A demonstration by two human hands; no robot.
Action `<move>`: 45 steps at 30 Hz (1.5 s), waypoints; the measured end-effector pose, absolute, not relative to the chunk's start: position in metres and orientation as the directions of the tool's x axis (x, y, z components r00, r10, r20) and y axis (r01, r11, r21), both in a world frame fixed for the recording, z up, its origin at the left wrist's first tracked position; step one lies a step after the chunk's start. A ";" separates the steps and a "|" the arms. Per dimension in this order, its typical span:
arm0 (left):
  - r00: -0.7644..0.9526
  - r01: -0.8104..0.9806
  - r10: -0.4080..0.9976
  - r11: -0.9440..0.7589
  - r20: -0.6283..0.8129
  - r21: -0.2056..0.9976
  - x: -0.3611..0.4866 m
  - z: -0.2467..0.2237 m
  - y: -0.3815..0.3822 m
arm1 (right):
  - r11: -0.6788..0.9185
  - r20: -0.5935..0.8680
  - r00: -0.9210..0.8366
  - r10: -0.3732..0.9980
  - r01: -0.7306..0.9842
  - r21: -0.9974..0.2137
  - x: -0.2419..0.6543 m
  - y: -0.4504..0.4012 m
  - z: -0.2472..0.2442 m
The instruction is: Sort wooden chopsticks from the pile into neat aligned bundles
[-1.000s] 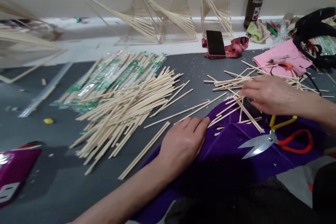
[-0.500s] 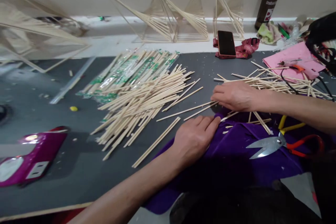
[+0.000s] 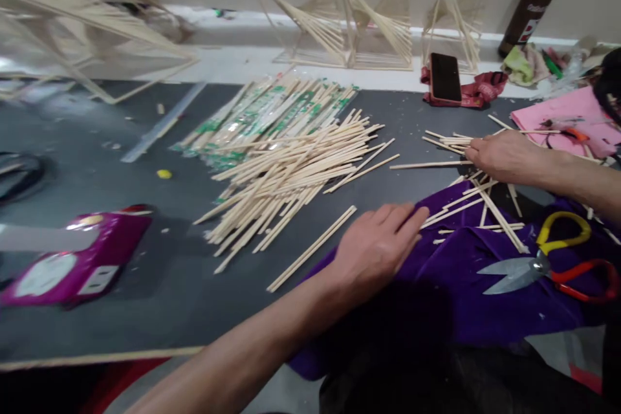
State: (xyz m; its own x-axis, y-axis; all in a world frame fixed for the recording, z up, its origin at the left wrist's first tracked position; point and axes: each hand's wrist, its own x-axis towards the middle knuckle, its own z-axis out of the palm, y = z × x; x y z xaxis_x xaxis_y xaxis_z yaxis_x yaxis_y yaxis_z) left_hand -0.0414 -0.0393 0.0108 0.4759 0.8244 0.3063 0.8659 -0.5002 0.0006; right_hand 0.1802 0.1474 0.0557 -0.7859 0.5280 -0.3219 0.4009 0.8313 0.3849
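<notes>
**A pile of loose sticks [image 3: 301, 174] fills the middle of a grey table [image 3: 160, 317], with hands to its right**

At the far left, a blurred stick structure [image 3: 77, 19] stands at the back. Nearer the front lies a shiny magenta packet [image 3: 116, 239], and beyond it a clear strip [image 3: 162, 123] and a small yellow lump [image 3: 164, 174]. Next come wrapped sticks [image 3: 272, 110] in clear and green film, partly overlapped by the pile. In front of the pile, a pair of sticks [image 3: 313, 248] lies side by side, near the left hand. Slatted models [image 3: 378, 19] stand behind, by the wall.

The left hand [image 3: 378, 239] rests palm down on the edge of a purple cloth [image 3: 514, 320] — fingers close together, thumb slightly apart; whether they pinch the cloth I cannot tell. Farther back, a phone [image 3: 445, 77] lies on a red lanyard [image 3: 485, 87].

The right hand [image 3: 499, 155] is over a looser scatter of sticks [image 3: 502, 217], its fingers bent and together — their grip is hidden, so I cannot tell whether they are clamped on any stick. One stick [image 3: 429, 165] points leftward from the fingertips. A dark bottle [image 3: 526, 16] with a red lid stands behind. Scissors [image 3: 538, 265] with parted blades, one handle yellow and one red, lie on the cloth. A pink sheet [image 3: 582, 103] is at the far right.
</notes>
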 end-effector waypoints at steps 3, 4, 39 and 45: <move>0.319 0.945 0.889 -0.326 0.330 -0.034 -0.068 0.025 -0.052 | 0.746 -0.302 -0.684 0.664 0.577 0.333 0.206 0.161 0.068; 0.244 0.969 0.921 -0.239 0.303 -0.055 -0.079 0.028 -0.057 | 0.722 -0.284 -0.663 0.692 0.630 0.287 0.214 0.164 0.072; 0.570 0.793 0.703 -0.606 0.425 -0.061 -0.031 0.000 -0.023 | 0.779 -0.142 -0.767 0.625 0.600 0.185 0.209 0.124 0.051; 0.661 0.692 0.613 -0.721 0.432 -0.036 -0.033 -0.009 -0.026 | 0.830 -0.199 -0.811 0.550 0.504 0.240 0.208 0.138 0.043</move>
